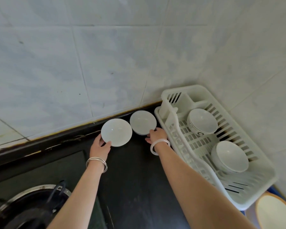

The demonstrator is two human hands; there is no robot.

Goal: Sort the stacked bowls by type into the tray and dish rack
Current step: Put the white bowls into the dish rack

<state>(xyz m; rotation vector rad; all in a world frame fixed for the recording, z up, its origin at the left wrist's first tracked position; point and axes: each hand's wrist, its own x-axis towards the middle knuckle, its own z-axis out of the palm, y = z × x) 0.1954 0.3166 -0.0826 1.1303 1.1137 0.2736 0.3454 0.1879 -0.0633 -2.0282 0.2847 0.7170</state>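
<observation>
Head view: the left hand (100,146) pinches the near rim of a plain bowl (116,132). The right hand (156,135) grips the neighbouring bowl (143,121), just beside the dish rack (169,94). Sorting looks to be midway; next, each bowl needs lifting clear to its matching place.

One head-worn wide-angle view looks down, close, onto a dark counter (135,176) against tiled walls (59,63).

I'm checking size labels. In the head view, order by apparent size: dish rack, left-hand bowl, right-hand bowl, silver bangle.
1. dish rack
2. left-hand bowl and right-hand bowl: nearly alike, left one nearer, so tied
3. silver bangle
</observation>
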